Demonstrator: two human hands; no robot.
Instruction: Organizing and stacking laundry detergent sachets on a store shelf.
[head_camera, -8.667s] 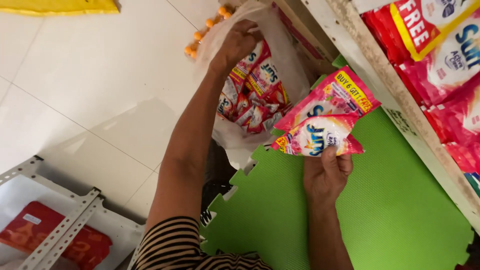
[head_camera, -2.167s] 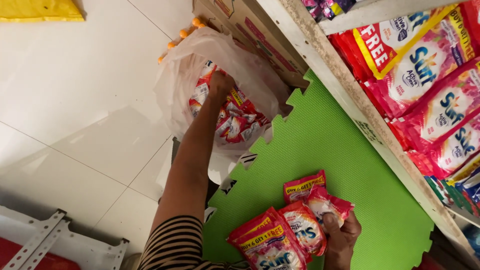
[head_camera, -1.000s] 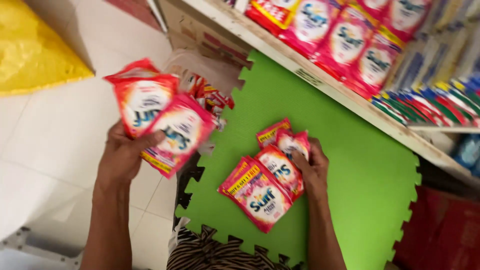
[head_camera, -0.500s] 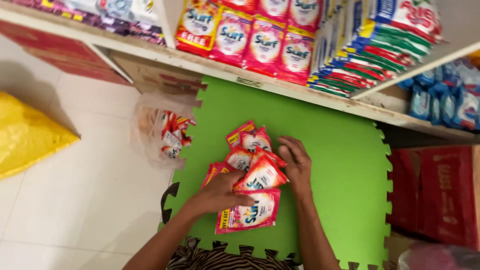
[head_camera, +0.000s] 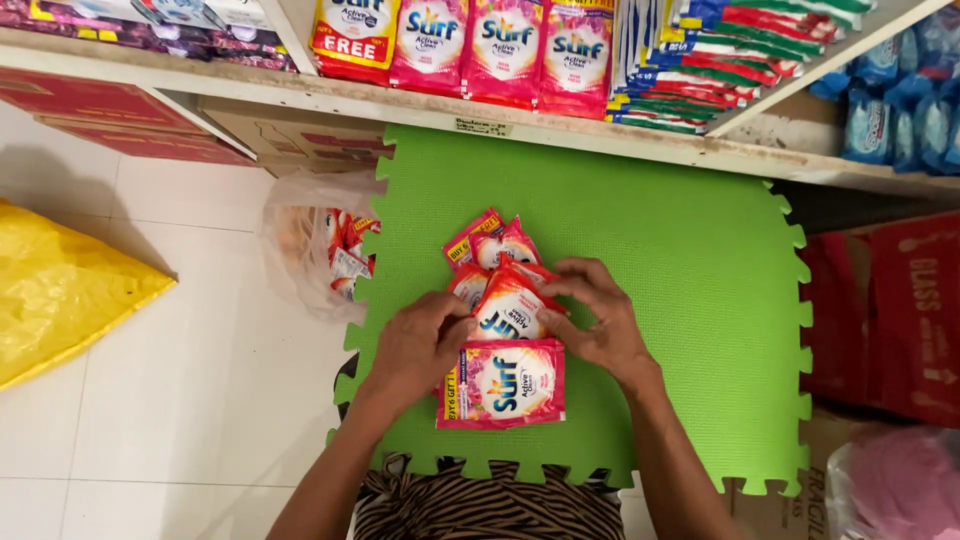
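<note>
Head view: both hands were down on a loose stack of pink detergent sachets (head_camera: 503, 345) lying flat in the middle of the green foam mat (head_camera: 700, 260). Left hand (head_camera: 420, 345) sat on the stack's left edge, fingers curled and pressing the sachets from the side, thumb toward the centre. Right hand (head_camera: 598, 318) sat on the right edge, fingers bent, tips pinching the top sachet's upper right corner. Stack ran as a fanned column, long axis from the person's body toward the shelf (head_camera: 600, 135), top end leaning slightly left. Nearest sachet (head_camera: 502, 383) lay squarely, face up, its long side running left-right across the mat, bottom edge toward the person. The ones above it were tilted and overlapping, corners pointing toward the shelf. Clear plastic bag (head_camera: 315, 245) with more sachets sat on the tiled floor, touching the mat's left edge. Yellow bag (head_camera: 60, 290) lay farther left. More pink packs (head_camera: 470, 45) stood upright on the shelf.
</note>
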